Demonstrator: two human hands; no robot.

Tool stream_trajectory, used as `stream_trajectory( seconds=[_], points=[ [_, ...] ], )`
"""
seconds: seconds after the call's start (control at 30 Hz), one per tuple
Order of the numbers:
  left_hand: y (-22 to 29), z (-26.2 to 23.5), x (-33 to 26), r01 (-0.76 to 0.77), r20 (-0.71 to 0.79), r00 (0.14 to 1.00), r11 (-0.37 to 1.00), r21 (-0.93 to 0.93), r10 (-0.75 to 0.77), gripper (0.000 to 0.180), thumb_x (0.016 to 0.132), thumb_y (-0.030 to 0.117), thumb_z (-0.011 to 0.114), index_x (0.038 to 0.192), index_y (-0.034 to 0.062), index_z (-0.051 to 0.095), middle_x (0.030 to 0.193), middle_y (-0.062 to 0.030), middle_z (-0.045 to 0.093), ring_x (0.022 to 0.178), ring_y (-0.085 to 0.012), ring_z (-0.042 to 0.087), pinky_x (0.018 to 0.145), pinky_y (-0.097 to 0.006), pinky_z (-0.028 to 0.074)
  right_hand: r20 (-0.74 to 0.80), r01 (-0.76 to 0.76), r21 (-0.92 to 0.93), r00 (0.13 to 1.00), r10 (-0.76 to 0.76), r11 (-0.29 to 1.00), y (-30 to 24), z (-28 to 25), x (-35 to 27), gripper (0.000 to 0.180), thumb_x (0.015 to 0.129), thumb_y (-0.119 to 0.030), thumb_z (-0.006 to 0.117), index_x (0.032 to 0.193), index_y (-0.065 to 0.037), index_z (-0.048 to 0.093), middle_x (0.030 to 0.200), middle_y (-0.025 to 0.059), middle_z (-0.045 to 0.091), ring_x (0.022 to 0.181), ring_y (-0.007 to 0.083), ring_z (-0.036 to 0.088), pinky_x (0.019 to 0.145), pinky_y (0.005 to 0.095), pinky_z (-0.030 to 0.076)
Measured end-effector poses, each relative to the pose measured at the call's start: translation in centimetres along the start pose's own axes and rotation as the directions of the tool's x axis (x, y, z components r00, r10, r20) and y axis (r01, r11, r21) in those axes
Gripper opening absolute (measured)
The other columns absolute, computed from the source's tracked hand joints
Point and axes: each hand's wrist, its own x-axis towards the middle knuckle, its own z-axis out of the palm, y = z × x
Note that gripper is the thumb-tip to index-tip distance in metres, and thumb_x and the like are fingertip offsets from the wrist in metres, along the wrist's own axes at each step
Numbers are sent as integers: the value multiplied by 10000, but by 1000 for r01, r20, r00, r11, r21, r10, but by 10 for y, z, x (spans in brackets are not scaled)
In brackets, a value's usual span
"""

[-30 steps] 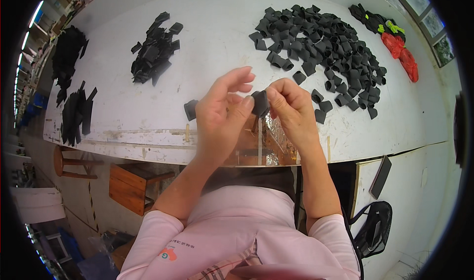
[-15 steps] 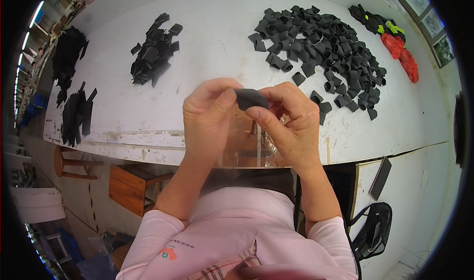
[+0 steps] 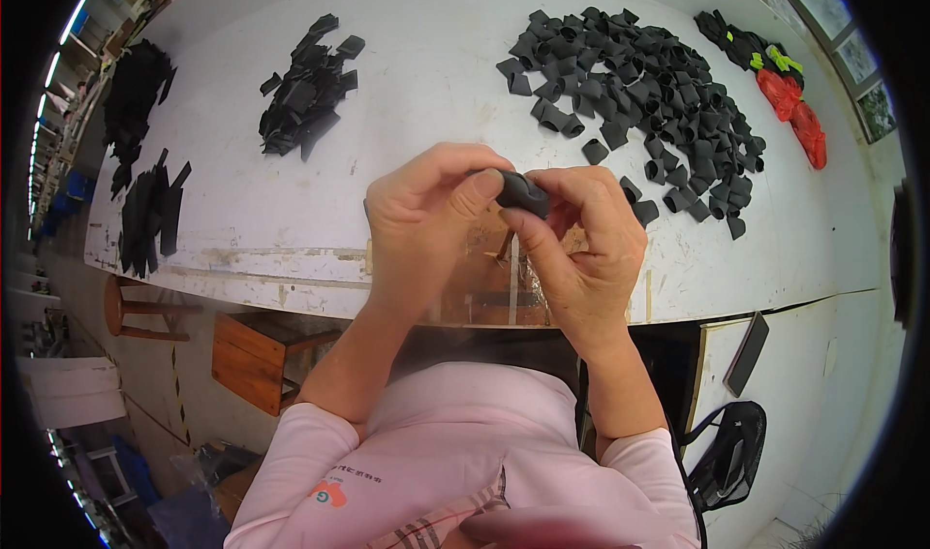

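Between my two hands, above the table's front edge, is a small black strip [image 3: 523,196] of flexible material, bent into a curve. My left hand [image 3: 431,215] pinches its left end between thumb and fingers. On its right end, my right hand [image 3: 586,244] has thumb and forefinger closed. Part of the strip is hidden behind the fingers. To the right lies a large heap of short black tube-like loops [image 3: 644,103]. A smaller pile of flat black pieces [image 3: 308,94] is on the left.
A white table [image 3: 426,74] spans the front. Black strips [image 3: 150,215] and a dark bundle [image 3: 136,103] lie along its left side. Red plastic bags [image 3: 792,113] sit at the right edge. Below are a wooden stool [image 3: 252,355] and a black bag [image 3: 733,457].
The black strip has gone from nearly flat to more curved, and both hands have shifted slightly right. Both hands keep hold of it.
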Motion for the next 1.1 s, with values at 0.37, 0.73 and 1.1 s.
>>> stream_trajectory(
  seconds=[0.37,0.73,1.1],
  points=[
    [-10,-7,-5,84,-86,991,971,-225,-106,108,817,35,564,901,-17,606,830,-55,607,752,-99,543,714,-217,427,102,-52,10,994,50,999,0,-8,9,51,737,-49,634,762,-12,609,604,51,532,499,126,507,444,248,381],
    [-8,-5,-12,-15,-61,998,997,80,20,71,807,-26,539,853,-31,593,800,-27,584,742,-66,516,680,-189,417,162,-132,100,980,115,986,8,-12,7,20,753,-27,605,761,-10,606,605,60,533,484,120,524,423,241,379],
    [1,12,-5,-50,-47,997,992,116,55,69,787,-3,580,853,-20,594,798,-44,573,733,-94,530,669,-213,427,146,1,82,989,-13,997,20,-7,3,28,770,-26,583,771,-2,599,597,59,525,483,130,496,451,234,377]
  ],
)
